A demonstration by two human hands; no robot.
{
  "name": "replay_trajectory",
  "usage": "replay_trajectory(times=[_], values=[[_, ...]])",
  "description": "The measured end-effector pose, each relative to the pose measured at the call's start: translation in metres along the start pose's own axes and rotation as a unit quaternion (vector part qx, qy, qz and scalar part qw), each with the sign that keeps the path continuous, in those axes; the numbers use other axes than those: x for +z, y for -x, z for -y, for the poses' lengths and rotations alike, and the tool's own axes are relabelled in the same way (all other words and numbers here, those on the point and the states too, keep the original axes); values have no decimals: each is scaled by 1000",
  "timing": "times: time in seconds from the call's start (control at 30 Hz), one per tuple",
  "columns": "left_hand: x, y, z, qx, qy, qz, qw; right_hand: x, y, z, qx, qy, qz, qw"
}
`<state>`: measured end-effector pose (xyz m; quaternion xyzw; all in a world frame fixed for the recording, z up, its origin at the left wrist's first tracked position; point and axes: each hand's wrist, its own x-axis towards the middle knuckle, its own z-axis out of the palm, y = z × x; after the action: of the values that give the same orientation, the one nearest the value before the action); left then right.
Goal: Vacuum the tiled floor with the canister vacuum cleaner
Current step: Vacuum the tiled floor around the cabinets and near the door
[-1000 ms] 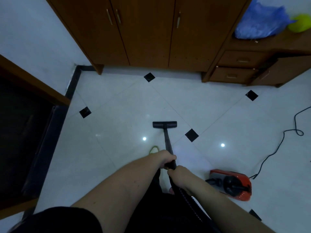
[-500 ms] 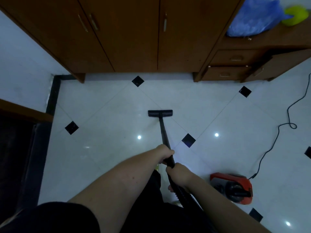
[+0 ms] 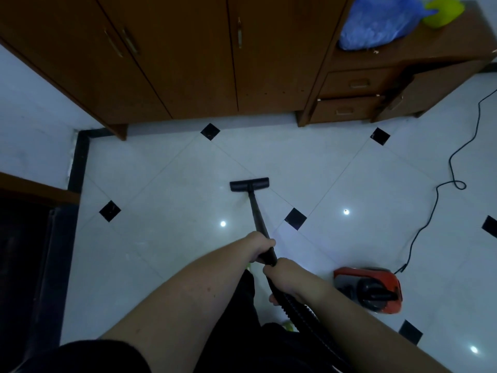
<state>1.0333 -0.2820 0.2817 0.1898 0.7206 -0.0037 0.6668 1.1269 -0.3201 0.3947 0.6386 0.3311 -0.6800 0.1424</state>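
Observation:
A black vacuum wand (image 3: 256, 211) runs from my hands down to a flat black floor nozzle (image 3: 249, 184), which lies on the white tiled floor (image 3: 166, 189) with black diamond insets. My left hand (image 3: 259, 246) grips the wand higher up. Just behind it, my right hand (image 3: 282, 275) grips the wand's end where the ribbed black hose (image 3: 298, 312) begins. The red and black canister (image 3: 369, 289) sits on the floor to my right, its black power cord (image 3: 430, 211) trailing off to the right.
A brown wooden wardrobe (image 3: 188, 55) stands a little beyond the nozzle. Beside it is a low drawer unit (image 3: 355, 95) with a blue plastic bag (image 3: 376, 20) and a yellow-green object (image 3: 442, 10) on top. A dark doorway with a wooden frame (image 3: 32, 189) is at the left.
The nozzle has moved forward across the tile toward the wardrobe, and my view has shifted forward with it. Both hands keep their grip on the wand.

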Motion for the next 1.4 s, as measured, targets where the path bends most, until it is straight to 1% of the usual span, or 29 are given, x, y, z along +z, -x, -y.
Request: replay_trajectory(times=[0.07,0.23,0.33,0.4,0.5,0.53,0.63,0.7,0.77,0.9,1.0,1.17,1.3,1.4], values=[[23,9,17,-6,-7,-1,1000,2,9,-29,-9,13,-4,1000],[81,38,49,4,-51,-5,999,2,36,-93,-6,4,-27,1000],[113,52,58,11,-63,15,998,-6,54,-121,0,8,-41,999],[127,62,56,17,-76,22,997,-13,63,-129,5,0,-42,999],[135,66,52,21,-97,24,995,-22,69,-132,6,30,-44,999],[135,65,49,18,-106,23,994,-24,68,-132,10,24,-46,999],[128,58,39,11,-147,3,989,-27,62,-123,27,-2,-43,999],[121,48,31,16,-163,-11,987,-29,50,-112,27,30,-44,998],[113,35,18,18,-154,-15,988,-33,43,-96,33,38,-49,998],[92,6,-16,20,-151,-16,988,-48,24,-58,33,-36,-35,998],[72,-11,-50,35,-173,-19,984,-65,7,-25,28,-32,-26,999],[43,-32,-108,44,-230,-24,972,-92,-20,23,30,-79,-24,996],[31,-47,-141,42,-241,-14,969,-109,-34,47,24,-109,-26,993],[29,-55,-152,38,-240,-16,970,-117,-39,52,23,-120,-28,992]])
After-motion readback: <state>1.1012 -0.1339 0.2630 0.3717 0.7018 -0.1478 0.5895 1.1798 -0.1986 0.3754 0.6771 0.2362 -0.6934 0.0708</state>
